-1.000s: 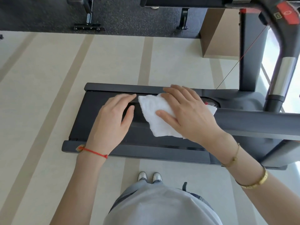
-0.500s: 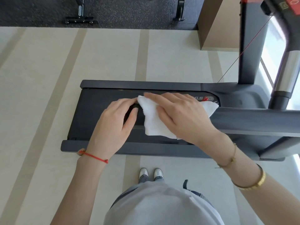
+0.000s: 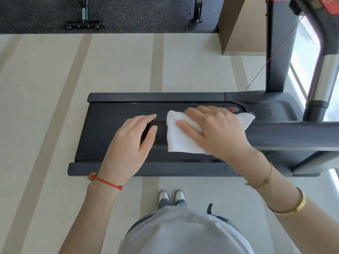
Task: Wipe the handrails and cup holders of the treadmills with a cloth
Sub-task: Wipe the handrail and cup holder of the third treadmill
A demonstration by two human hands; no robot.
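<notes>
A dark grey handrail of the treadmill runs from the right edge to the middle of the view. A white cloth is draped over it near its free end. My right hand presses on the cloth and curls around the rail. My left hand grips the rail's free end just left of the cloth, fingers wrapped over the top. The rail's tip is hidden under that hand.
Below the rail lies the treadmill deck with its black belt. A far upright and a silver-banded handle rise at the right. A beige pillar and gym equipment feet stand at the back. My shoes stand on the pale floor.
My right hand has slid the cloth slightly right along the rail, opening a gap to my left hand. The left hand stays on the rail's end.
</notes>
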